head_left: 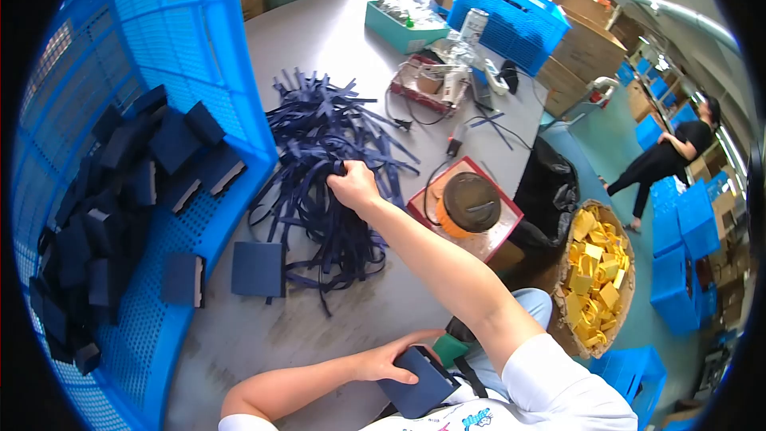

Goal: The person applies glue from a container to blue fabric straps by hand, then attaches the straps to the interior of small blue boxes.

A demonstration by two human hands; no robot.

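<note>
My left hand [391,361] is closed around a dark blue small box [421,383] held close to my body at the table's front edge. A green piece [450,349] shows just beside that box. My right hand [353,185] reaches out over a tangled pile of navy ribbons [331,120], its fingers pinched on ribbon at the middle of the pile. Left of the ribbons, another dark blue box [258,269] lies flat on the grey table [239,343].
A large blue crate [187,32] at left holds many dark blue boxes [104,223]. To the right sit an orange pot with a dark lid [471,203], a black bag [550,191] and a carton of yellow pieces [594,271]. Another person [678,144] stands in the aisle.
</note>
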